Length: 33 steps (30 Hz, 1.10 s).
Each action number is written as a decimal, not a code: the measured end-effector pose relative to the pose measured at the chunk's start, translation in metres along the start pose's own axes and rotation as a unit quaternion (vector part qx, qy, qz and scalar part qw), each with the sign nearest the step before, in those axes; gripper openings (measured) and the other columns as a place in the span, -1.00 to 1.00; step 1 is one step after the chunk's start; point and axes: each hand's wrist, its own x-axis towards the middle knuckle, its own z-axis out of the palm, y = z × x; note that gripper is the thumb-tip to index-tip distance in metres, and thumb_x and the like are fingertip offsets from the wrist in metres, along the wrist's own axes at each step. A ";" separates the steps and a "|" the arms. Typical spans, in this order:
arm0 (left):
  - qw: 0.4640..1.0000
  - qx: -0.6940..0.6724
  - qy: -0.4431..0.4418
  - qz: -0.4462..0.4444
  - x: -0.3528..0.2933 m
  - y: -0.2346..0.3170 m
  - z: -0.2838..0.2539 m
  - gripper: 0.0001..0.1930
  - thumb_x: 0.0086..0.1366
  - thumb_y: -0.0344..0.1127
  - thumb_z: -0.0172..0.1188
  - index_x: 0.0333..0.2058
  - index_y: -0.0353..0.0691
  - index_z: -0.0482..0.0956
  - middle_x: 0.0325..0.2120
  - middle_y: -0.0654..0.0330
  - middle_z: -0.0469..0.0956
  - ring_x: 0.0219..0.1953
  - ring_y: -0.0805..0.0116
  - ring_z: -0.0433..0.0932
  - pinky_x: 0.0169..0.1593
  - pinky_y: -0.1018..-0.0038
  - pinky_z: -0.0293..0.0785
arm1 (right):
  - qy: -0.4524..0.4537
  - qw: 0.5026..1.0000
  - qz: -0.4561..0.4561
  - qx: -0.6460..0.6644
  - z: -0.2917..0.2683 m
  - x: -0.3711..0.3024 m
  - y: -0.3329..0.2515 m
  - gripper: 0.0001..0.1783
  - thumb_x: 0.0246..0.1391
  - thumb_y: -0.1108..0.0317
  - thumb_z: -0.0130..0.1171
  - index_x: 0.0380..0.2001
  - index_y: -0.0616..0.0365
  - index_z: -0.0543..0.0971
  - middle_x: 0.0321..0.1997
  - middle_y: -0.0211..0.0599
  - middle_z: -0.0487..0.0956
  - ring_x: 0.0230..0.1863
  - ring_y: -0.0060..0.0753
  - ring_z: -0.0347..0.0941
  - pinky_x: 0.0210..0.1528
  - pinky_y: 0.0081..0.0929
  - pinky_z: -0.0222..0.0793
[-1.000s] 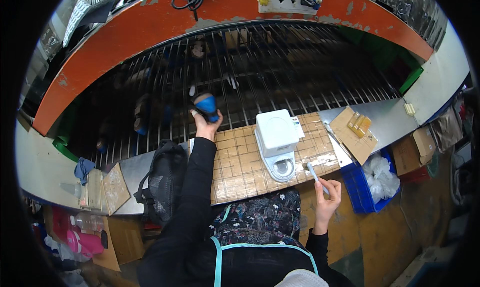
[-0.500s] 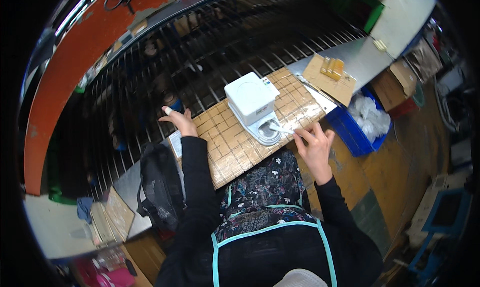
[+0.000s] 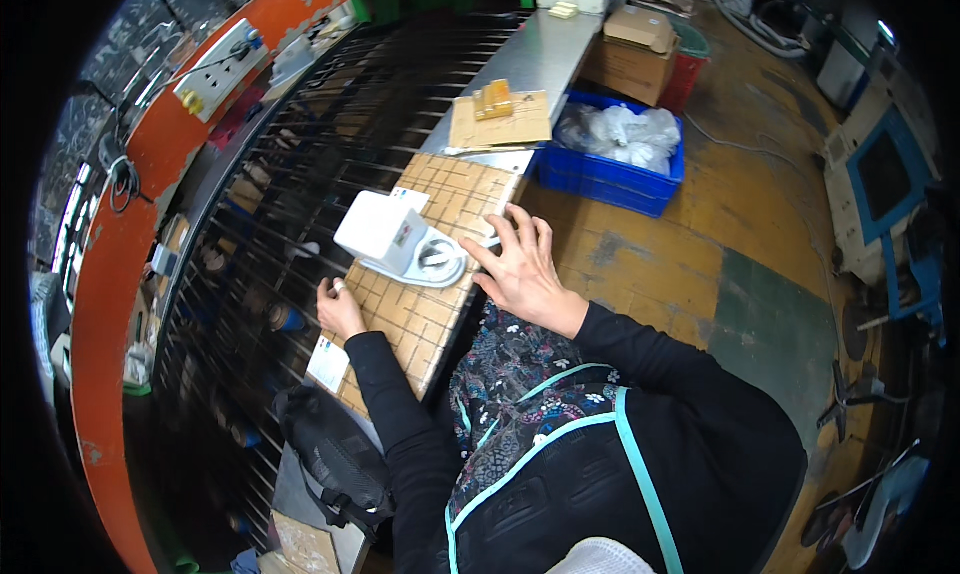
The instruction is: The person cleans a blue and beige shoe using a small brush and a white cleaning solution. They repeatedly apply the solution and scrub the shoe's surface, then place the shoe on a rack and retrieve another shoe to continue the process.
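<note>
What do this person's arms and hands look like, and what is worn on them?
Both arms are in long black sleeves to the wrists. The left hand and right hand are bare: no gloves. No watch or markings are visible.

Brightness: even and moderate over the middle; the tan gridded surface (image 3: 440, 274) and the yellow floor (image 3: 700, 244) are well lit.
Source: diffuse, from above; no lamp shows.
Shadows: soft and short; deep dark between the bars of the black rack (image 3: 300, 174) past the surface's far edge.
Glare: pale sheen on the metal shelf (image 3: 530, 59) and on the white device (image 3: 385, 236).
Blur: slight smear on the rack bars; the right hand (image 3: 520, 274) is fairly sharp.
Distortion: strong fisheye; the orange beam (image 3: 110, 274) bows, and a black vignette fills the corners.
</note>
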 end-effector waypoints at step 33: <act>0.965 0.240 -0.056 0.096 0.005 -0.015 0.002 -0.66 0.14 -0.13 0.18 -0.22 -0.28 0.60 -0.28 -0.04 0.53 -0.18 -0.12 0.50 -0.16 0.07 0.35 | 0.052 0.589 0.673 0.444 0.116 -0.179 0.320 -0.58 0.06 0.30 0.18 0.05 -0.02 0.50 -0.17 -0.43 0.62 -0.14 -0.50 0.52 -0.15 -0.33 0.27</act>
